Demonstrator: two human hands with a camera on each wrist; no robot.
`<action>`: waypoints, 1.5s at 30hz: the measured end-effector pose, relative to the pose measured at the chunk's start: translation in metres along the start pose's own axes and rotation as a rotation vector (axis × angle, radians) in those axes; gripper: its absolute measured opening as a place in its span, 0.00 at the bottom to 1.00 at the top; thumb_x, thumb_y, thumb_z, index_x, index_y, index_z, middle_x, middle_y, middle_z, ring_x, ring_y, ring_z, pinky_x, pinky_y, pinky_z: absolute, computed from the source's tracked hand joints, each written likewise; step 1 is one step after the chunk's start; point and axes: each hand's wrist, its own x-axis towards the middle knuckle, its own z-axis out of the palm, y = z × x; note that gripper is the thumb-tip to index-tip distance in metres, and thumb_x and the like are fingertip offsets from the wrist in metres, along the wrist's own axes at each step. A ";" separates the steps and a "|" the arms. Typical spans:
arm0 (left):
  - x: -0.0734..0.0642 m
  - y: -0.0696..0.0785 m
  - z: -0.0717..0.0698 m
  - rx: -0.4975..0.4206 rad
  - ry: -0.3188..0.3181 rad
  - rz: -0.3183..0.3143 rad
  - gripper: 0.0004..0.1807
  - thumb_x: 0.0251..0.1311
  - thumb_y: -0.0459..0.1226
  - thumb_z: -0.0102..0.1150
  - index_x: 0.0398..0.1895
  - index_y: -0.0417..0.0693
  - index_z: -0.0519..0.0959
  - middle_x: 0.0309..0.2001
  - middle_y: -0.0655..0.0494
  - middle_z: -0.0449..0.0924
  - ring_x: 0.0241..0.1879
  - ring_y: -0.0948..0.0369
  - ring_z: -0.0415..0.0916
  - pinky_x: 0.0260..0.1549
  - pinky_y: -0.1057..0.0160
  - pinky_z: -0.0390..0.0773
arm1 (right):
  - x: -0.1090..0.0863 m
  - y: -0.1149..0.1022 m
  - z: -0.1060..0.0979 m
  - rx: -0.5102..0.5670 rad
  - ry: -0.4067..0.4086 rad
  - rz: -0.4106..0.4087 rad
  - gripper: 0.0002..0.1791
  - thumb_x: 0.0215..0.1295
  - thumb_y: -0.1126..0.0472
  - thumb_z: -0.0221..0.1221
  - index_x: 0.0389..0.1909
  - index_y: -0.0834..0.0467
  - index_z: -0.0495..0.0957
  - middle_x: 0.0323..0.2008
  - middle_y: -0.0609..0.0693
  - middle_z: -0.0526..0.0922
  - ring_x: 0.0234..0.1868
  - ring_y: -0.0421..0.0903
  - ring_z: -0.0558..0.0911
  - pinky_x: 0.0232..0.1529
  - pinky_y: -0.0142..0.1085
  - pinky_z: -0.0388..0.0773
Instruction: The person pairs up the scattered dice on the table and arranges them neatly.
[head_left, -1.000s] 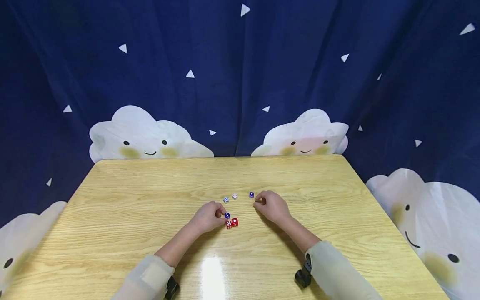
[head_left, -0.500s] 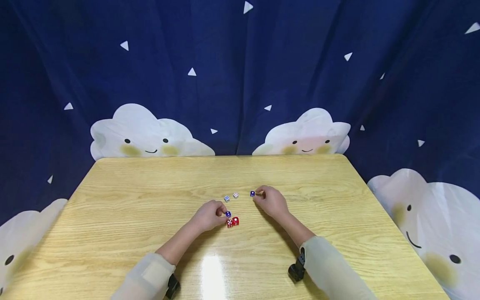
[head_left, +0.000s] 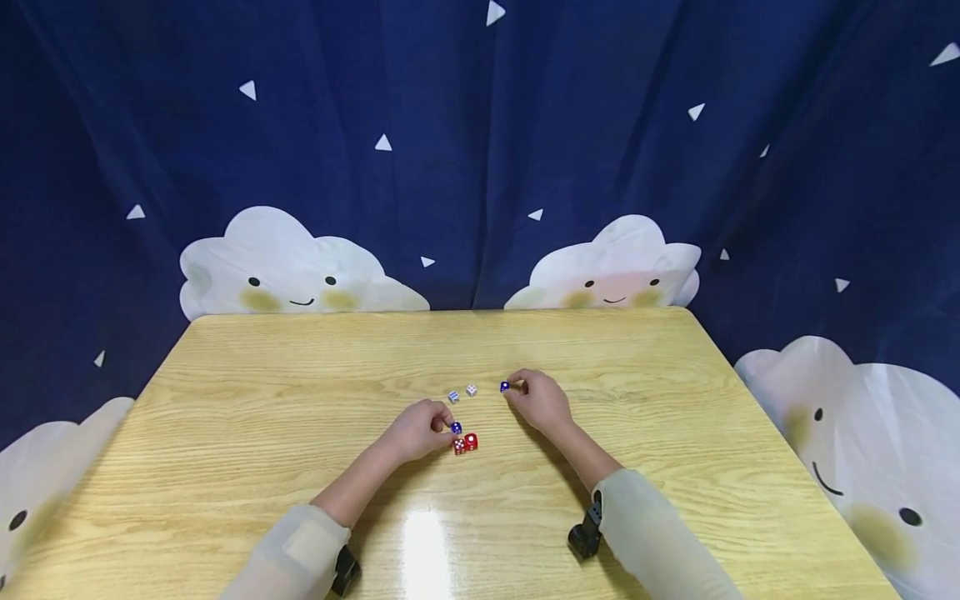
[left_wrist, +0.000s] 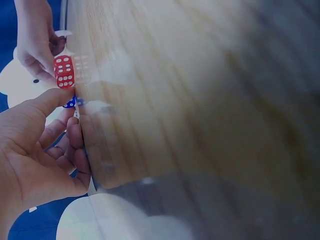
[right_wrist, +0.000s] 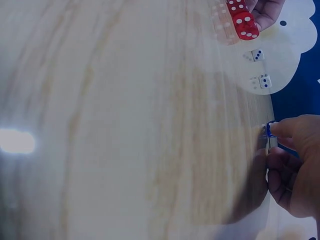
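Note:
My left hand [head_left: 420,431] pinches a blue die [head_left: 456,427] between thumb and forefinger, low over the wooden table. Two red dice touch each other just in front of that thumb: the left red die [head_left: 460,447] and the right red die [head_left: 471,442]. Farther right and back, my right hand [head_left: 542,402] has thumb and forefinger on a second blue die [head_left: 505,387]. In the right wrist view, the thumb covers part of this blue die [right_wrist: 271,129]. Between the hands, toward the back, lie two small white dice, the left one [head_left: 453,397] and the right one [head_left: 471,390].
The wooden table [head_left: 300,375] reaches back to a dark blue curtain [head_left: 420,100] printed with clouds and white triangles. A bright glare spot lies on the tabletop near the front. Black wrist cameras hang below both sleeves.
My right hand has moved slightly left and pinched the second blue die, which looks slightly tilted now. My left hand stays at its blue die. The head view has shifted a little.

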 end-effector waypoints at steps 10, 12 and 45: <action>0.001 0.000 0.000 -0.005 0.004 -0.008 0.10 0.45 0.39 0.64 0.28 0.45 0.75 0.25 0.55 0.70 0.25 0.63 0.63 0.27 0.67 0.64 | -0.001 0.001 0.000 0.005 -0.001 0.003 0.10 0.51 0.53 0.60 0.34 0.51 0.79 0.21 0.44 0.74 0.21 0.39 0.69 0.20 0.31 0.63; 0.002 0.000 0.000 -0.006 0.001 -0.012 0.10 0.45 0.39 0.64 0.28 0.45 0.75 0.24 0.55 0.70 0.25 0.63 0.63 0.27 0.67 0.64 | -0.002 0.001 0.000 0.005 -0.001 0.004 0.09 0.51 0.53 0.60 0.34 0.51 0.79 0.21 0.44 0.74 0.22 0.39 0.69 0.21 0.31 0.63; 0.001 -0.001 0.001 -0.004 0.013 -0.003 0.09 0.45 0.39 0.64 0.27 0.47 0.75 0.23 0.56 0.68 0.24 0.64 0.63 0.24 0.68 0.64 | -0.028 -0.018 0.002 0.073 -0.057 -0.177 0.08 0.50 0.53 0.62 0.32 0.49 0.79 0.17 0.39 0.71 0.19 0.35 0.68 0.21 0.28 0.64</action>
